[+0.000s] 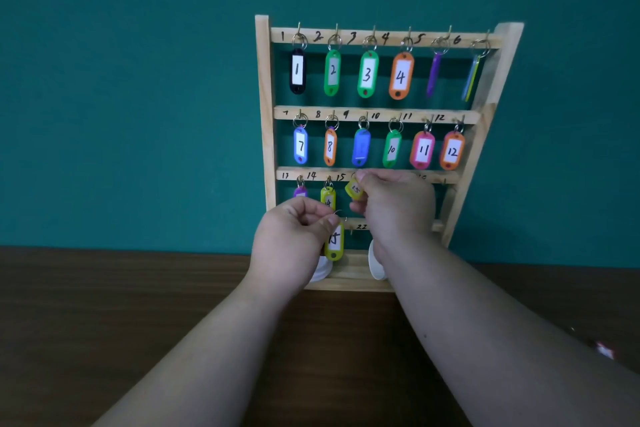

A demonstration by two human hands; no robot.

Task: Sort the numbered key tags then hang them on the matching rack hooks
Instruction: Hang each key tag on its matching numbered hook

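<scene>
A wooden key rack [263, 94] stands on the table against a teal wall. Numbered tags hang on its top two rows of hooks. A purple tag [300, 191] and a yellow tag 14 [327, 198] hang in the third row. My left hand [291, 243] pinches the ring of a yellow-green tag marked 15 [334, 241], which dangles below the fingers. My right hand [398, 208] pinches another yellow tag [355, 189] up at the third rail, by the label 15. The hands hide the lower rows.
A dark wooden table [121, 305] runs under the rack. Two white round things [320, 270] sit at the rack's foot behind my wrists. A small red and white object [604, 350] lies at the table's right edge.
</scene>
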